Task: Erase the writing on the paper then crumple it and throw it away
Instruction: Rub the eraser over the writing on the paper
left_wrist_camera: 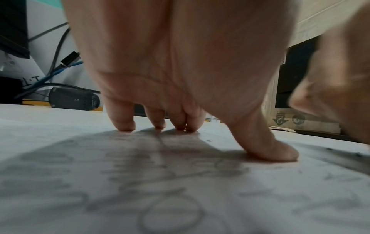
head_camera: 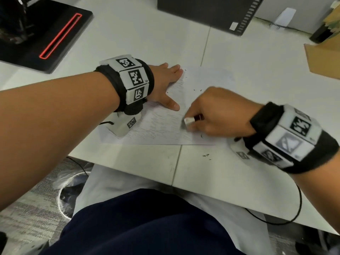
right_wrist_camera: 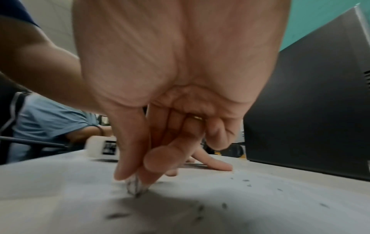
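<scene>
A white sheet of paper (head_camera: 161, 126) with faint pencil scrawl lies flat on the white desk (head_camera: 239, 80). My left hand (head_camera: 166, 83) lies spread on its upper left part, fingers straight and thumb out, pressing it down (left_wrist_camera: 266, 150). My right hand (head_camera: 211, 113) pinches a small white eraser (head_camera: 188, 120) between thumb and fingers, its tip against the paper near the sheet's right side. In the right wrist view the eraser (right_wrist_camera: 136, 186) is smudged grey where it meets the page. Dark eraser crumbs (head_camera: 206, 155) are scattered on the paper and desk.
A black monitor base with a red slot (head_camera: 60, 35) sits at the back left. A dark computer case (head_camera: 207, 11) stands at the back, and a cardboard box (head_camera: 323, 59) at the right. A lined bin (head_camera: 70, 192) stands on the floor under the desk's left edge.
</scene>
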Motion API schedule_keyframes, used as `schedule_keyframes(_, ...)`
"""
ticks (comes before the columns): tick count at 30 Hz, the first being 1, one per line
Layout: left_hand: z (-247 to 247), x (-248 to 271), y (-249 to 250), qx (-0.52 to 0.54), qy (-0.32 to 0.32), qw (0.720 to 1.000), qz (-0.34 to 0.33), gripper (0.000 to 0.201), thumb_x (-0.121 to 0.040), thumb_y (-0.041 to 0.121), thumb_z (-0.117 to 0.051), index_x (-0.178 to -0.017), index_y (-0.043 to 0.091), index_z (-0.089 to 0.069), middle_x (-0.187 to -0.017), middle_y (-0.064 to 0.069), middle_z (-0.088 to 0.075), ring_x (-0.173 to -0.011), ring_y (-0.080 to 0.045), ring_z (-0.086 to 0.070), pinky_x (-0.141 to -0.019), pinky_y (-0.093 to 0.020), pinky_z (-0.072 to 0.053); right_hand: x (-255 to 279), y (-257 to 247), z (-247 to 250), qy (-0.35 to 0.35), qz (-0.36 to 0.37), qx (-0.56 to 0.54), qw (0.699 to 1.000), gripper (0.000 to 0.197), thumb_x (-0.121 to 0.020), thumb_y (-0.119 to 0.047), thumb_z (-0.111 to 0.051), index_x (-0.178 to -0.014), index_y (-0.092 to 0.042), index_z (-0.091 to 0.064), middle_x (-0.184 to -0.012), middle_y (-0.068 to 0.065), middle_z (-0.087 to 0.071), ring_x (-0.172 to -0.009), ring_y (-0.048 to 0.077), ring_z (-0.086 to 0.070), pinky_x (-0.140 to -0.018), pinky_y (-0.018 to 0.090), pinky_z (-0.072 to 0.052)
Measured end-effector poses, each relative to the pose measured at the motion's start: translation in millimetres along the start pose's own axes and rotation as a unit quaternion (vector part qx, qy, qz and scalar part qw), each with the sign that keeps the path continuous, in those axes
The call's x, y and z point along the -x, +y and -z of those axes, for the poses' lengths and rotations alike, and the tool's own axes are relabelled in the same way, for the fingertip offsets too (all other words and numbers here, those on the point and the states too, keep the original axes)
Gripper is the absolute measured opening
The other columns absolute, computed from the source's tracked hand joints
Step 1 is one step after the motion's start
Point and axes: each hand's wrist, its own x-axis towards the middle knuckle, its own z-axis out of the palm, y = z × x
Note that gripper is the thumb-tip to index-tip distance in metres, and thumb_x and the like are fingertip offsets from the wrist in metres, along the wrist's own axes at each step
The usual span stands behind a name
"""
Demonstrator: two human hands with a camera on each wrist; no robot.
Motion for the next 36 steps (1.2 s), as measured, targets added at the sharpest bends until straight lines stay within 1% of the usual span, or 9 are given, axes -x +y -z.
schedule_keyframes(4,0.4,-1.1,2.4,-0.007,-0.004,1.000,-0.006,0.116,-0.077,0.073,-0.053,-0.154,0.016,0.012,-0.162,0.003,0.014,-0.150,-0.026,0.004,-0.119,-0.045,-0.012,17.0,-6.8,-5.1,-0.038,0.027,-0.005,0.999,0.019,-0.095,-0.033,-0.063,-0.106,-0.028,-0.078,-0.088,-0.008,-0.075,-0.076,0.010,-0.065,-0.076,0.032,-0.056)
schedule_keyframes(9,0.1,1.0,3.5,-0.006,-0.001,1.000,-0.001,0.114,-0.077,0.072,-0.054,-0.154,0.017,0.011,-0.162,0.004,0.013,-0.150,-0.023,0.004,-0.120,-0.045,-0.013,-7.0,11.3,14.7,-0.032,-0.009,-0.086,0.996,0.019,-0.090,-0.038,-0.072,-0.102,-0.026,-0.082,-0.080,-0.011,-0.076,-0.069,0.001,-0.062,-0.060,0.015,-0.049)
schedule_keyframes(14,-0.1,0.9,2.3,-0.002,0.003,1.000,0.000,0.114,-0.078,0.071,-0.055,-0.155,0.017,0.010,-0.163,0.003,0.013,-0.150,-0.024,0.003,-0.120,-0.044,-0.012,-13.7,11.1,14.3,0.012,-0.024,-0.051,0.998,0.026,-0.091,-0.040,-0.069,-0.096,-0.018,-0.081,-0.081,-0.002,-0.077,-0.075,0.017,-0.068,-0.074,0.036,-0.058)
schedule_keyframes(17,-1.1,-0.9,0.7,-0.004,-0.003,1.000,-0.002,0.116,-0.076,0.073,-0.053,-0.154,0.017,0.012,-0.162,0.003,0.015,-0.150,-0.024,0.005,-0.121,-0.045,-0.010,8.9,-4.9,-0.7,-0.014,0.009,-0.037,0.999,0.023,-0.094,-0.038,-0.064,-0.104,-0.024,-0.079,-0.086,-0.004,-0.077,-0.075,0.015,-0.067,-0.076,0.037,-0.057)
schedule_keyframes(24,-0.3,0.8,2.0,-0.015,-0.001,1.000,-0.005,0.115,-0.078,0.072,-0.053,-0.154,0.015,0.011,-0.162,0.001,0.014,-0.150,-0.026,0.003,-0.120,-0.046,-0.013,14.1,-2.7,7.1,-0.082,0.010,-0.100,0.992,0.019,-0.092,-0.035,-0.072,-0.110,-0.037,-0.077,-0.070,-0.020,-0.071,-0.064,-0.003,-0.060,-0.059,0.008,-0.046)
schedule_keyframes(26,-0.4,2.4,3.0,-0.012,0.003,1.000,-0.003,0.114,-0.079,0.071,-0.053,-0.155,0.014,0.010,-0.163,0.001,0.013,-0.150,-0.026,0.003,-0.120,-0.046,-0.014,-4.9,9.4,16.4,-0.016,-0.021,-0.101,0.995,0.014,-0.091,-0.037,-0.074,-0.101,-0.031,-0.081,-0.077,-0.012,-0.075,-0.065,0.001,-0.061,-0.058,0.010,-0.047)
schedule_keyframes(29,-1.9,4.4,4.2,-0.009,0.007,1.000,0.002,0.114,-0.078,0.072,-0.053,-0.155,0.014,0.008,-0.163,0.001,0.011,-0.150,-0.027,0.002,-0.120,-0.046,-0.014,-23.8,20.2,24.9,0.051,-0.068,-0.067,0.994,0.021,-0.089,-0.037,-0.074,-0.092,-0.017,-0.080,-0.079,0.000,-0.076,-0.074,0.015,-0.066,-0.071,0.031,-0.056)
schedule_keyframes(32,-4.4,6.1,1.6,-0.001,0.001,1.000,0.003,0.117,-0.076,0.074,-0.054,-0.155,0.015,0.010,-0.163,0.001,0.011,-0.150,-0.027,0.003,-0.120,-0.047,-0.013,-18.4,10.4,20.0,0.009,-0.041,-0.037,0.998,0.028,-0.092,-0.037,-0.071,-0.087,-0.009,-0.077,-0.072,0.005,-0.072,-0.065,0.020,-0.062,-0.065,0.035,-0.054)
schedule_keyframes(36,-5.9,11.2,5.5,0.007,0.000,1.000,-0.004,0.119,-0.075,0.075,-0.055,-0.155,0.015,0.010,-0.163,0.001,0.013,-0.150,-0.024,0.004,-0.121,-0.044,-0.012,3.9,-2.5,10.6,-0.059,-0.006,-0.026,0.998,0.020,-0.093,-0.034,-0.069,-0.100,-0.020,-0.081,-0.078,-0.003,-0.076,-0.069,0.013,-0.066,-0.071,0.031,-0.058)
